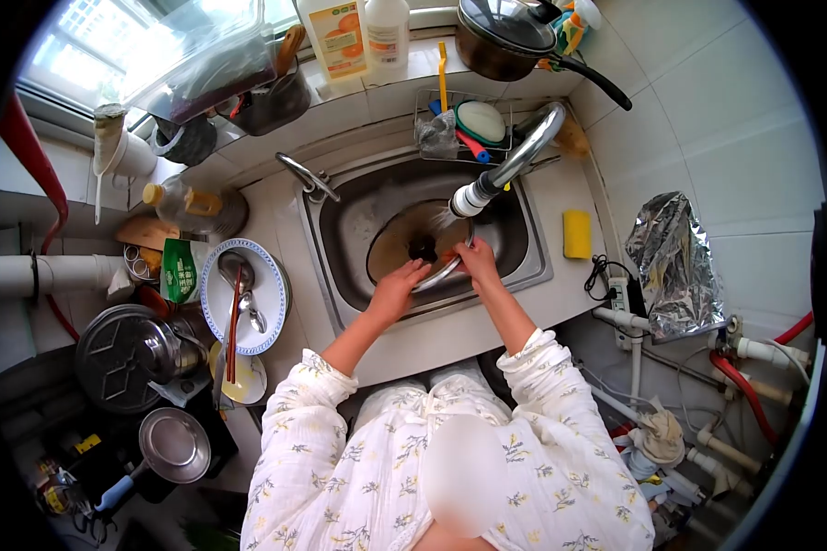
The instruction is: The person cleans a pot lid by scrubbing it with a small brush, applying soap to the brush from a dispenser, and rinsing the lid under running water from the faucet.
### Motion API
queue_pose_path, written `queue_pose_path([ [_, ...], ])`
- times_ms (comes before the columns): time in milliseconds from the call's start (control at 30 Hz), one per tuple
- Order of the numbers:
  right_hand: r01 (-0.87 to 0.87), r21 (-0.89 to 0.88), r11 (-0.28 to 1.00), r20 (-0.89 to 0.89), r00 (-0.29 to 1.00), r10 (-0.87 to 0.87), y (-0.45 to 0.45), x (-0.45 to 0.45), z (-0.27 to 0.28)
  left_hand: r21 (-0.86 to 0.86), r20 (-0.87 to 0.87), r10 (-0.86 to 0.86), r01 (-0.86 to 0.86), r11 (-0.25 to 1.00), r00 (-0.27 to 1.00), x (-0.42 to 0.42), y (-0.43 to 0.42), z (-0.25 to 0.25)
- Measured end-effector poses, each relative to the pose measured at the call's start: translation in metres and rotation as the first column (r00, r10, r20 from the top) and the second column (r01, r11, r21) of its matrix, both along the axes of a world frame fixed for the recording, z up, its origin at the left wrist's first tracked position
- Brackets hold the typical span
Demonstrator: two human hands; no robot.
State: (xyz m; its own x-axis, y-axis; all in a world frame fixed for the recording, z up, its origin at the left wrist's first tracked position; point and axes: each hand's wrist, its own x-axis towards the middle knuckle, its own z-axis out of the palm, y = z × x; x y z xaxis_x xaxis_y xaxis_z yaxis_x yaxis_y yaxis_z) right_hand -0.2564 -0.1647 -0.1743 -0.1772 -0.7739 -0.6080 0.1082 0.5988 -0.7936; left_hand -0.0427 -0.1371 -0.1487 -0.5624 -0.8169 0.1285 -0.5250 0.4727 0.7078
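Note:
A round tinted glass lid (397, 241) with a metal rim and a dark knob in the middle lies tilted inside the steel sink (326, 266). My left hand (397, 290) is at the lid's near left edge, fingers laid over the rim; its thumb is hard to see. On the near right side, my right hand (477, 261) is closed around the rim. Just above the lid, the white spout head of the faucet (473, 196) sprays water onto it.
A yellow sponge (577, 235) lies right of the sink, and a wire rack (464, 129) with scrubbers sits behind. To the left are stacked bowls (209, 294) with spoons and chopsticks. A lidded pan (501, 46) stands on the ledge. Foil (675, 262) hangs at right.

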Motion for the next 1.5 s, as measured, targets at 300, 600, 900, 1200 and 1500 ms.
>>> queue_pose_path([
  [300,-0.174,-0.103,0.979,0.088,0.979,0.183,-0.003,0.036,0.011,0.724,-0.374,0.804,-0.397,0.565,0.462,0.009,-0.020,-0.044],
  [600,0.244,0.090,0.966,0.083,0.964,-0.251,0.031,-0.002,-0.054,0.929,-0.199,0.975,0.298,0.218,-0.094,0.024,-0.022,-0.041],
  [900,0.342,0.103,0.934,0.783,0.551,-0.288,0.025,-0.030,-0.025,0.897,-0.060,0.998,0.440,0.047,0.017,0.016,-0.021,-0.069],
  [1200,0.438,0.021,0.899,0.658,0.671,-0.342,0.014,-0.001,0.006,0.391,0.056,0.895,-0.834,0.388,0.443,-0.029,-0.027,-0.066],
  [1500,0.377,-0.164,0.912,0.500,0.828,-0.253,0.001,0.008,0.005,0.306,-0.512,0.291,-0.146,0.941,0.808,-0.097,0.008,0.004],
])
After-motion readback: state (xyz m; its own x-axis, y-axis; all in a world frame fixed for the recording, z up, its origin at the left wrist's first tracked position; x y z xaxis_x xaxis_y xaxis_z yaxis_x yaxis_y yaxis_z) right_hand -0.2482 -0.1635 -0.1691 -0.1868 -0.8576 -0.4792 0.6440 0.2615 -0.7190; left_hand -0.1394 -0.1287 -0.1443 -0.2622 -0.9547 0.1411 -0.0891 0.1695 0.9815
